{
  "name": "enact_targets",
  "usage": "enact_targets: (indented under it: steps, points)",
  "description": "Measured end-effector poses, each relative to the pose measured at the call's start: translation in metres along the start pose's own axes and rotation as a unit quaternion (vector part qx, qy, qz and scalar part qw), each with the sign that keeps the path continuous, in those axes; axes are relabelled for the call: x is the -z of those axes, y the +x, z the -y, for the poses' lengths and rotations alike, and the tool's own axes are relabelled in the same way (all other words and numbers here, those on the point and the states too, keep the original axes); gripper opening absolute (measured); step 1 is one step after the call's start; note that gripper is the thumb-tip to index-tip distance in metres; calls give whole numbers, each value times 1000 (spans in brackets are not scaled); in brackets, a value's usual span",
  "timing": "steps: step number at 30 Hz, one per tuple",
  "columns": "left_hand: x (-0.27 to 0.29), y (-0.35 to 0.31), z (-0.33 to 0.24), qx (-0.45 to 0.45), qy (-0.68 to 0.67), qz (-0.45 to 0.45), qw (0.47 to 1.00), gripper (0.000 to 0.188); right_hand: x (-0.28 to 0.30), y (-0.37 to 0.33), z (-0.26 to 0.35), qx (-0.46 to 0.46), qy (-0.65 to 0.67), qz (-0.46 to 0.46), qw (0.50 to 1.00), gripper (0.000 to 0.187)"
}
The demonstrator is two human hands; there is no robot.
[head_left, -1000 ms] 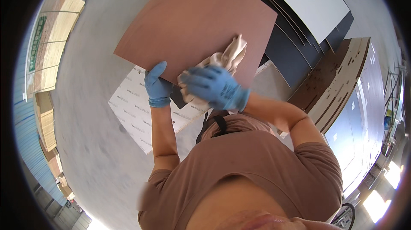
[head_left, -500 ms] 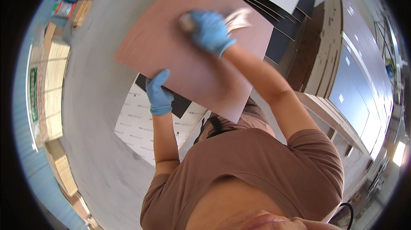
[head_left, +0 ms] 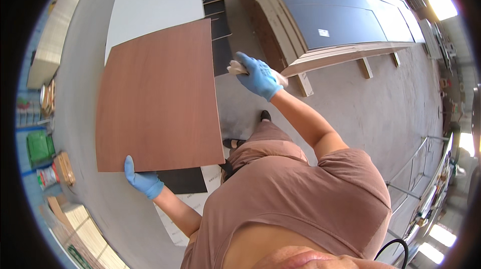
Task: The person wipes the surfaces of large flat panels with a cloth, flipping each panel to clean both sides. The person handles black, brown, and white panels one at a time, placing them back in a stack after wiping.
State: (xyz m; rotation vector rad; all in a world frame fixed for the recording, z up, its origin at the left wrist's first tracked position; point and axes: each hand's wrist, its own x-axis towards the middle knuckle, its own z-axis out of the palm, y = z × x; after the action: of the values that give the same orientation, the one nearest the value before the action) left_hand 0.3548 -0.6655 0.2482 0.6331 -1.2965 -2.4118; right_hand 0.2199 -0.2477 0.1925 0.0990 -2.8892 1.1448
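A grey concrete floor [head_left: 345, 106] spreads across the room. Pale board stacks [head_left: 52, 33] stand along the left, near a pale-blue wall [head_left: 22, 154]. At the far right, a dark-topped panel stack [head_left: 335, 21] rests on wooden blocks [head_left: 367, 67]. A metal tube frame [head_left: 404, 191] stands right, where bright light patches [head_left: 443, 4] glare.

A dark-topped stack [head_left: 340, 18] of boards sits on wooden blocks [head_left: 366, 68] on the grey floor [head_left: 340, 103]. Far left of the stack stand pale boards [head_left: 55, 33]; left and lower lies a green object [head_left: 40, 148]. Below it to the right is a metal frame [head_left: 404, 190], and to its right a bright light [head_left: 442, 3].
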Motion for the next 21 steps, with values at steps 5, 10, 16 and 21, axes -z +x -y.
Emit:
enact_targets:
  steps: [5,10,16,21]
  points:
    - [-116,17,46,40,2,127,991,58,69,-27,-55,31,-110,-150,982,85]
    - [-250,4,91,-5,54,249,967,59,150,-27,-96,26,-175,-197,964,78]
    - [-407,-26,102,-3,96,286,953,57,213,-24,-136,52,-228,-234,944,40]
    - [-496,-29,93,-70,76,371,923,57,255,-1,-160,118,-169,-329,922,30]
